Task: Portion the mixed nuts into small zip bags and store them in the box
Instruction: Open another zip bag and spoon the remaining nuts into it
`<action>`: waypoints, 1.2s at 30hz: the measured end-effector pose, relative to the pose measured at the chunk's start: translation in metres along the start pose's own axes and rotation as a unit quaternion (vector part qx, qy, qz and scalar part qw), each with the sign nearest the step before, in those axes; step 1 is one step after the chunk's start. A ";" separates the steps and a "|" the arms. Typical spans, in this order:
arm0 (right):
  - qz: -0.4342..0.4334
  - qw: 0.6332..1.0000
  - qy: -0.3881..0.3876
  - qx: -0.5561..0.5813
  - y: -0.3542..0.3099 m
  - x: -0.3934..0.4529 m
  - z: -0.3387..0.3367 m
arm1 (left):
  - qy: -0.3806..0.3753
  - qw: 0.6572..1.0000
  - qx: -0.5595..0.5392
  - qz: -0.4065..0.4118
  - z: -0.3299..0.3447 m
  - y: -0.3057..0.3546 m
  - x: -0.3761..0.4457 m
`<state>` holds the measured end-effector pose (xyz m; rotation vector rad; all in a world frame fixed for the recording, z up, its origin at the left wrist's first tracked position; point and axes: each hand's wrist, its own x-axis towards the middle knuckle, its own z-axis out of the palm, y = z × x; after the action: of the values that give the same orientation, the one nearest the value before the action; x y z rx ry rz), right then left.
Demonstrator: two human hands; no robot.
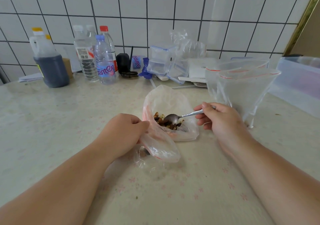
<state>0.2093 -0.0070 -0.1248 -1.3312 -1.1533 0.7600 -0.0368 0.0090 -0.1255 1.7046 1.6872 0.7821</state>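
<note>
A clear plastic bag (166, 100) lies open in the middle of the table with mixed nuts (160, 121) inside. My left hand (124, 131) grips the bag's near rim and holds it open. My right hand (220, 117) pinches the handle of a metal spoon (174, 117), whose bowl rests among the nuts. A small zip bag (155, 148) lies under my left hand. Two larger zip bags with red seals (242, 89) stand open at the right. A translucent plastic box (299, 82) sits at the far right edge.
Along the tiled wall stand a dark sauce jug (50, 65), several water bottles (103, 62), a black object (123, 63) and a pile of clear containers and bags (166, 62). The flowered tablecloth (60, 114) covers the table.
</note>
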 end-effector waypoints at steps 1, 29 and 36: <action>0.004 1.000 0.005 0.006 0.000 0.001 -0.001 | 0.000 1.000 -0.005 -0.002 0.000 0.000 0.000; 0.159 0.969 0.015 0.186 -0.015 0.001 0.002 | -0.006 1.000 -0.016 -0.003 -0.003 -0.001 0.001; 0.128 0.973 -0.056 0.183 -0.024 -0.007 0.002 | 0.007 1.000 -0.015 -0.014 -0.004 -0.002 0.003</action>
<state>0.2006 -0.0161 -0.1032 -1.1441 -0.8820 1.1881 -0.0410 0.0117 -0.1250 1.6553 1.6962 0.8055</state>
